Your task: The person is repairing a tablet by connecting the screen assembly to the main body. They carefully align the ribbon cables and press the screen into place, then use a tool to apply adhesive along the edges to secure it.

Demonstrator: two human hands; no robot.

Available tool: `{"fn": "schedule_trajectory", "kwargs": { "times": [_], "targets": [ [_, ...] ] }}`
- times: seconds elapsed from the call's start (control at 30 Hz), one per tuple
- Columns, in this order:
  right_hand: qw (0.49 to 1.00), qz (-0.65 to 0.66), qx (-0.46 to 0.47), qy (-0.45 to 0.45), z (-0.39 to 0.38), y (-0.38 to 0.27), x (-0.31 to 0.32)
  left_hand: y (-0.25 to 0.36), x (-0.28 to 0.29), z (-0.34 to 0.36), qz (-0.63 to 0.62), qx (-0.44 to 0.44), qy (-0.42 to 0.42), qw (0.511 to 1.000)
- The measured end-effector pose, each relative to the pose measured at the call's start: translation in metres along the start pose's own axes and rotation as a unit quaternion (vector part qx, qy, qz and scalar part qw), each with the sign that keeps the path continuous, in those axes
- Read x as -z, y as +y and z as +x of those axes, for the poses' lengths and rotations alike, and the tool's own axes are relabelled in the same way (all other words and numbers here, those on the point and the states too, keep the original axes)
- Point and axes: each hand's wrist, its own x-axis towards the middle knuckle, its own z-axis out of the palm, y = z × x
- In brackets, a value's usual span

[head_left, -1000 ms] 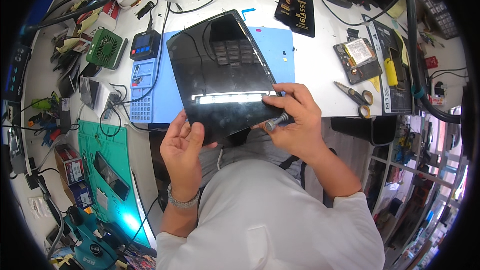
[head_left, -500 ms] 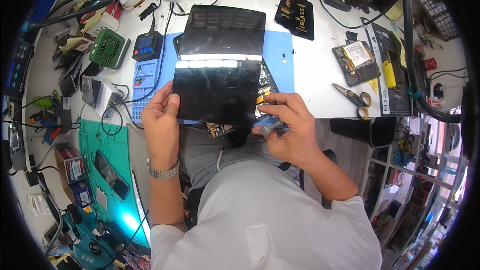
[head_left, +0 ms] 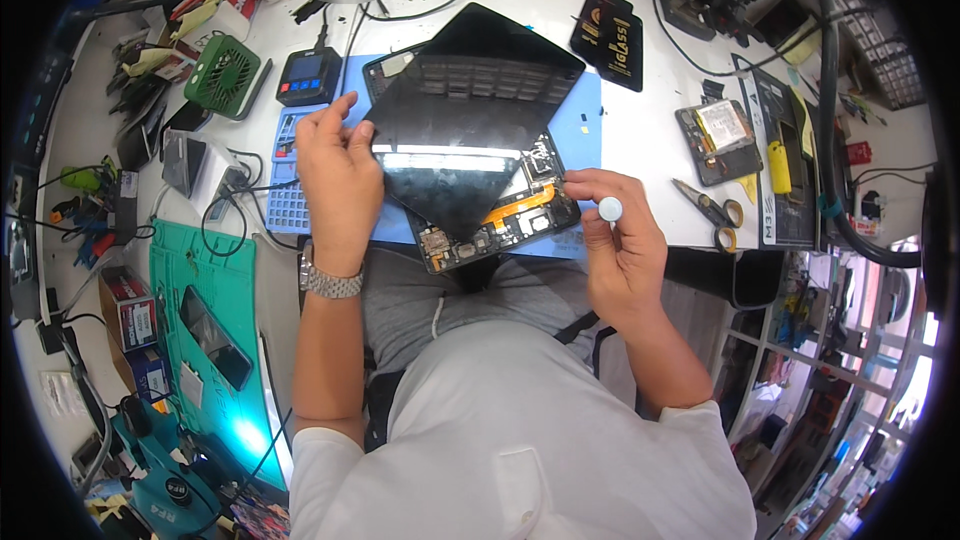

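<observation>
A glossy black tablet screen [head_left: 460,110] lies turned at an angle across the opened tablet body [head_left: 540,225]. Below and to the right of the screen, the body's circuit boards and an orange flex cable [head_left: 522,204] show; the rest is hidden beneath it. My left hand [head_left: 340,175] is by the screen's left corner, fingers apart, thumb close to its edge. In my right hand [head_left: 622,250] is a screwdriver [head_left: 610,208], its round pale-blue end cap facing up. That hand's forefinger and thumb are beside the body's right edge.
The body rests on a blue mat [head_left: 585,160]. Scissors [head_left: 712,212] and an opened device [head_left: 718,140] lie to the right, two black packs [head_left: 608,38] behind. A green fan [head_left: 225,75] and a small black box with a display [head_left: 307,77] stand at the left.
The screen has turned from roughly upright to diagonal, uncovering more of the tablet body. My left hand has released its edge and opened. My right hand has moved right and up with the screwdriver.
</observation>
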Motion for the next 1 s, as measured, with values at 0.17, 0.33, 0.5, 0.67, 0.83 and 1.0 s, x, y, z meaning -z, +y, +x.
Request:
{"fn": "schedule_trajectory", "kwargs": {
  "times": [0.17, 0.33, 0.5, 0.67, 0.83, 1.0],
  "targets": [
    [0.997, -0.031, 0.065, 0.019, 0.014, -0.015, -0.001, 0.002, -0.004, -0.012, 0.011, -0.078, 0.026, 0.997],
    [0.993, 0.085, 0.077, 0.018, 0.047, -0.020, -0.018, 0.003, 0.008, -0.040, -0.041, -0.150, 0.165, 0.974],
    [0.975, 0.208, 0.062, -0.042, 0.094, -0.025, -0.063, -0.019, 0.004, -0.062, -0.085, -0.193, 0.248, 0.946],
    [0.954, 0.260, 0.097, -0.113, 0.136, -0.029, -0.142, -0.031, -0.005, -0.065, -0.046, -0.189, 0.271, 0.943],
    [0.964, 0.143, 0.093, -0.205, 0.151, -0.016, -0.195, -0.027, -0.004, -0.064, -0.031, -0.191, 0.268, 0.944],
    [0.968, 0.112, 0.091, -0.203, 0.155, -0.015, -0.222, -0.028, -0.003, -0.063, -0.027, -0.194, 0.267, 0.944]
  ]
}}
